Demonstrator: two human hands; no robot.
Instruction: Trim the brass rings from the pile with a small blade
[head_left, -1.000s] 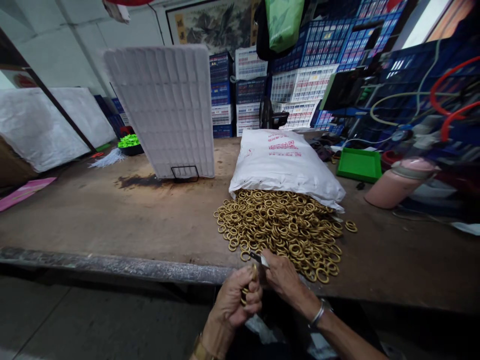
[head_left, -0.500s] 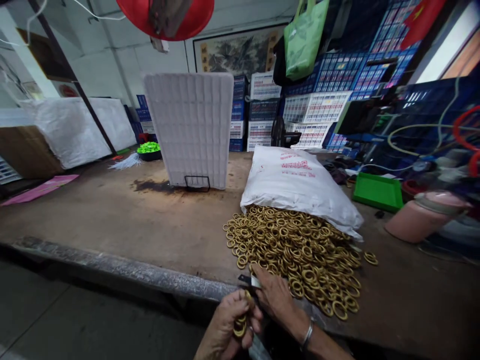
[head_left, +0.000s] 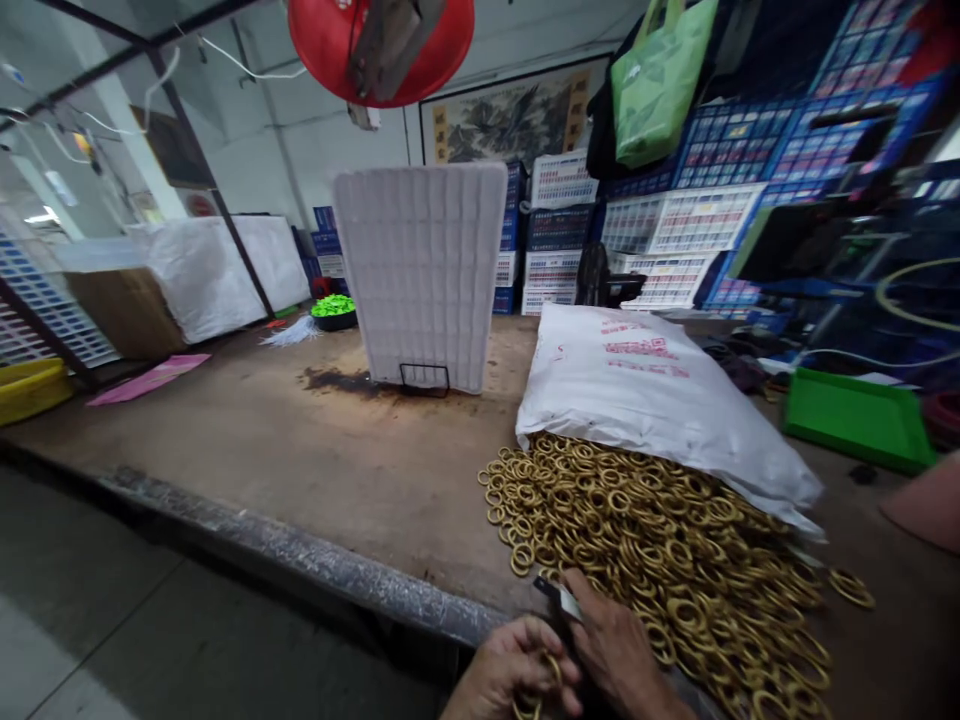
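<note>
Hands sit lower in view than 0.5 s ago, now partly cut by the bottom edge; sack & ring pile lie further right in frame. Grips look unchanged.

Brown tabletop [head_left: 315, 450] fills the mid view, w/ a dark worn strip along its near edge. Stacked crates [head_left: 559, 230], blue & white, line the back wall. White foam tray [head_left: 424, 275] stands upright on a wire stand at the back, well apart from the hands. White sack [head_left: 652, 400] lies on its side, mouth toward the person, long axis running from far left to near right. Ring pile [head_left: 660, 560] spills from the mouth & spreads down to the near edge, touching the sack; one stray ring [head_left: 851, 587] lies just beside the pile on the right. Green tray [head_left: 855, 420] sits right of the sack, near but not touching.

Right hand [head_left: 622, 655] rests at the pile's near edge, fingers clamped on a small tool [head_left: 561, 597]. Tool's long axis runs low-right to up-left; dark tip points up-left, away from the person, toward the pile's near-left fringe. Light-coloured part sits next to the fingers.

Left hand [head_left: 502, 685] is just left of the right hand, touching it, fingers curled shut round the held rings [head_left: 536, 700], which sit over the tabletop's near edge, below the tool tip. Count of held rings can't be told; part is out of frame. Nothing lies btw the hands & the pile.
</note>
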